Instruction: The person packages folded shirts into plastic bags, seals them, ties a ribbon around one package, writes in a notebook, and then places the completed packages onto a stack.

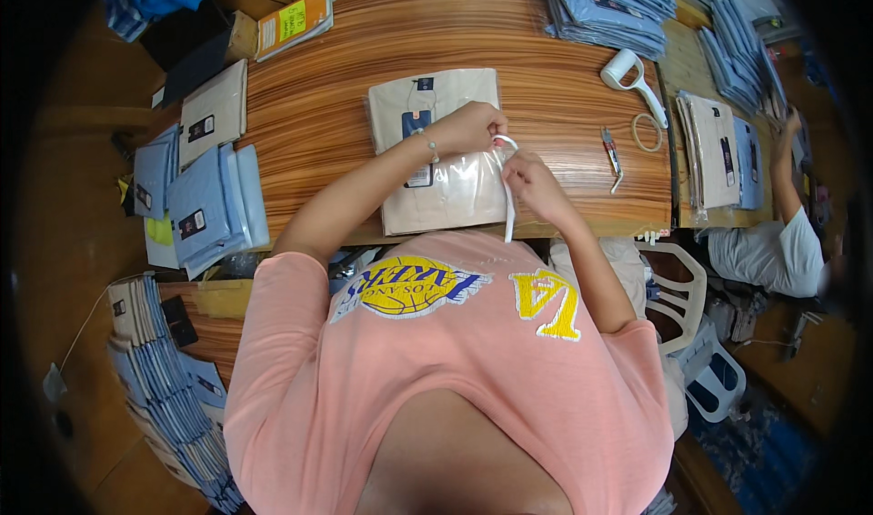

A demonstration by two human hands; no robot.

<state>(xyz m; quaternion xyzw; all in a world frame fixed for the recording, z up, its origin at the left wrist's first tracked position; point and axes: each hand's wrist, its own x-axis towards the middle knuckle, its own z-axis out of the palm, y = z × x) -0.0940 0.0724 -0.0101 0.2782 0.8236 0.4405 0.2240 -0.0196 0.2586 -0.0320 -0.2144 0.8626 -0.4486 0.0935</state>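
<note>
In front of me lies a folded beige garment in a clear plastic bag [455, 201], with a dark blue hang tag [416, 126] showing through the film. A narrow white strip [509, 220] bends over at the bag's right edge and hangs down toward my body. My left hand [466, 128] reaches across the bag, its fingers closed on the strip's upper end. Just below and to the right, my right hand [535, 186] pinches the strip too, thumb against fingers. Whether either hand also grips the film is hidden.
Bagged blue garments [205, 210] lie at the left; another pile [609, 10] stands at the far right. A white handled tool [637, 86], a tape roll [647, 133] and small pliers [612, 159] rest on the right. A co-worker's arm [787, 174] reaches over bags beyond.
</note>
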